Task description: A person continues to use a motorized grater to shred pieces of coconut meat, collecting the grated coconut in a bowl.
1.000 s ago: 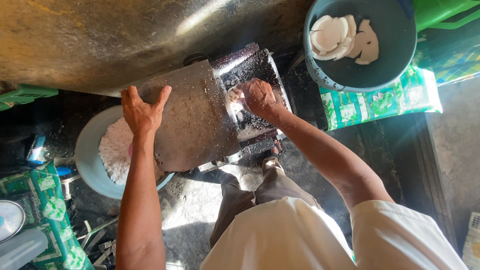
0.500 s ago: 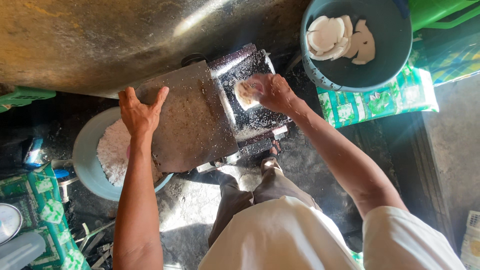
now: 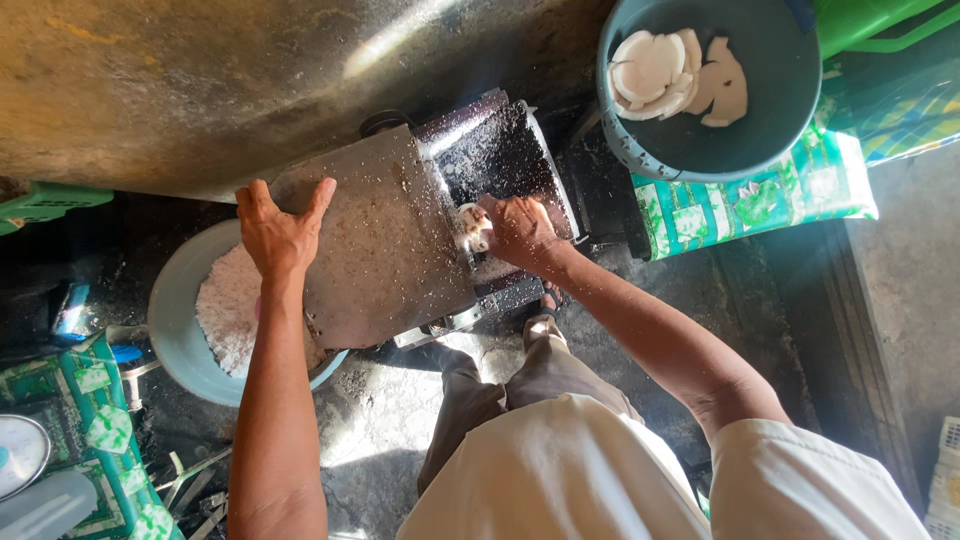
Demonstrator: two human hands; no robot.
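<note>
head view: i count one grating machine (image 3: 440,215) with a flat metal cover (image 3: 385,245), two basins and two hands of mine. my left hand (image 3: 280,228) lies open, palm down, fingers spread on the cover's upper left edge, gripping nothing. my right hand (image 3: 518,230) is closed around one white coconut piece (image 3: 472,226), pressing it at the machine's dark opening, just right of the cover. one pale basin (image 3: 175,310) under the cover's left side holds a heap of white gratings (image 3: 228,305). one blue bucket (image 3: 765,130) at upper right holds several white coconut pieces, perhaps five or six. against half a second ago, my right hand sits lower and nearer the cover; the left hand is unmoved.
</note>
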